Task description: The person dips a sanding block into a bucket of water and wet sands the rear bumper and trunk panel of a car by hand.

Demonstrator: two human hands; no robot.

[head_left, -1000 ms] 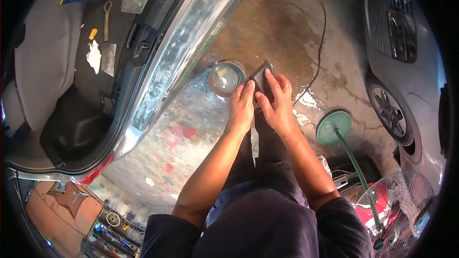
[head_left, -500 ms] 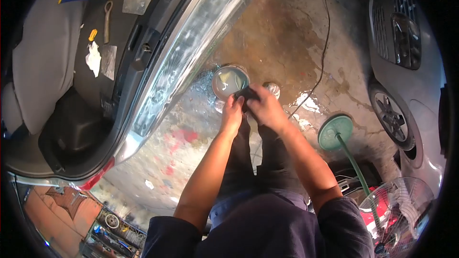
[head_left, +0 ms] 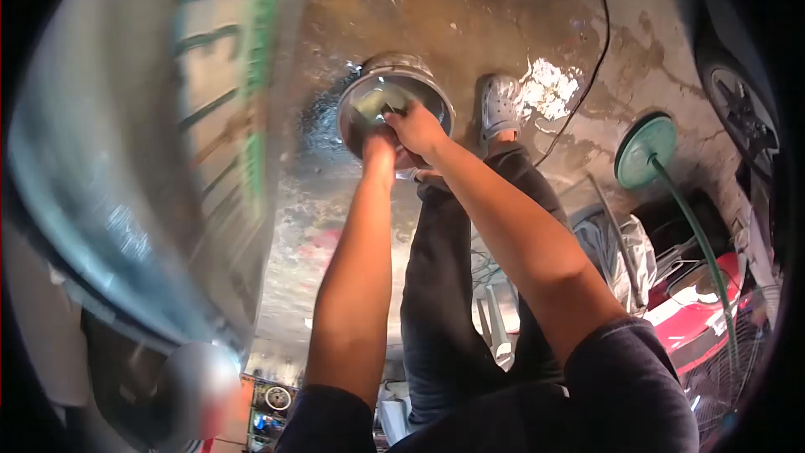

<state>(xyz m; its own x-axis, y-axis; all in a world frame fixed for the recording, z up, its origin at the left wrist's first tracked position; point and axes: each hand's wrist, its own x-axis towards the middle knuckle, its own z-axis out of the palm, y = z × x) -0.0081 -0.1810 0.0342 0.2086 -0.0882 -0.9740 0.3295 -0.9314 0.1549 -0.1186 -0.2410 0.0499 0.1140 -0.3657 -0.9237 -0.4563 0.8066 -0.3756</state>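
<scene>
Both of my hands reach down into a round metal bucket [head_left: 444,101] of cloudy water on the wet floor. My right hand [head_left: 415,130] is closed round a small dark piece, its fingers at the middle of the bucket. Close beside it, my left hand [head_left: 380,144] is low in the bucket, its fingers hidden by the water and my right hand. A pale yellowish piece [head_left: 371,104] lies in the water just beyond my fingertips.
A car body [head_left: 109,201] fills the left side, blurred. My shoe [head_left: 501,105] stands right of the bucket. A dark cable [head_left: 597,67] crosses the floor. Farther right are a green round base with a pole [head_left: 650,151], a car wheel [head_left: 738,109] and a fan [head_left: 750,369].
My hands have gone from above the floor beside the bucket down into it, taking the dark piece along. The view has tilted and come closer to the bucket.
</scene>
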